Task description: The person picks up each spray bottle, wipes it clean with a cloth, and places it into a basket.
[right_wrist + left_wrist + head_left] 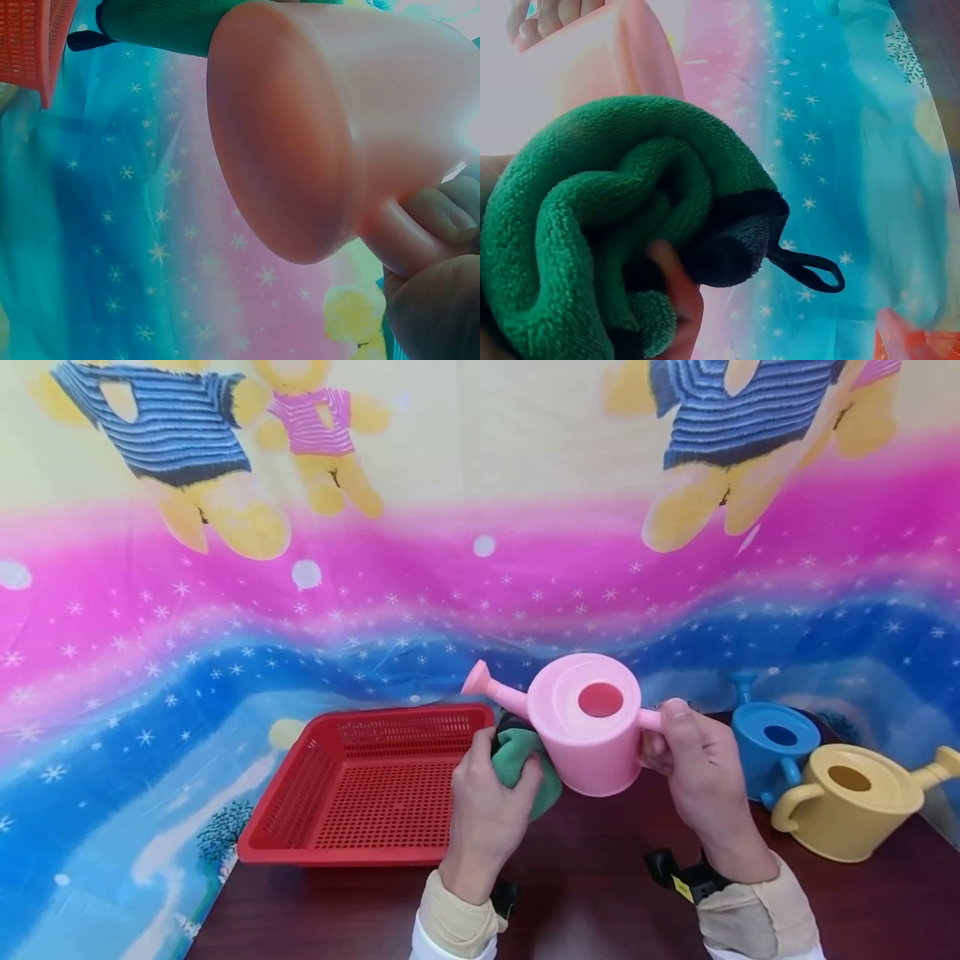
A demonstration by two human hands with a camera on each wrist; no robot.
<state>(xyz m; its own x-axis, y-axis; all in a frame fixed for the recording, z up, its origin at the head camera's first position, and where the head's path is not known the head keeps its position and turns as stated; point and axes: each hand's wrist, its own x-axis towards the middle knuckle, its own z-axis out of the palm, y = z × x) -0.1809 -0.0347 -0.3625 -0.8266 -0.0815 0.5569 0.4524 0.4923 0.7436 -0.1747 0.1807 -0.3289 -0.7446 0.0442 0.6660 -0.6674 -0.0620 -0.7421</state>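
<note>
A pink watering can (588,747) is held up above the dark table, its spout pointing left. My right hand (701,772) grips its handle, thumb on top; the right wrist view shows the can's round base (281,142) tilted toward the camera. Bunched in my left hand (487,814) is a green cloth (521,768), which lies against the can's left side in the head view. Dark trim and a black hanging loop (814,270) show on the cloth in the left wrist view. Part of the left fingers is hidden under its folds.
On the left of the table (600,877) stands a red perforated basket (296,843). A blue watering can (776,739) and a yellow watering can (855,814) stand at the right, close together. Behind the table hangs a printed curtain (420,568) with bears and snowflakes.
</note>
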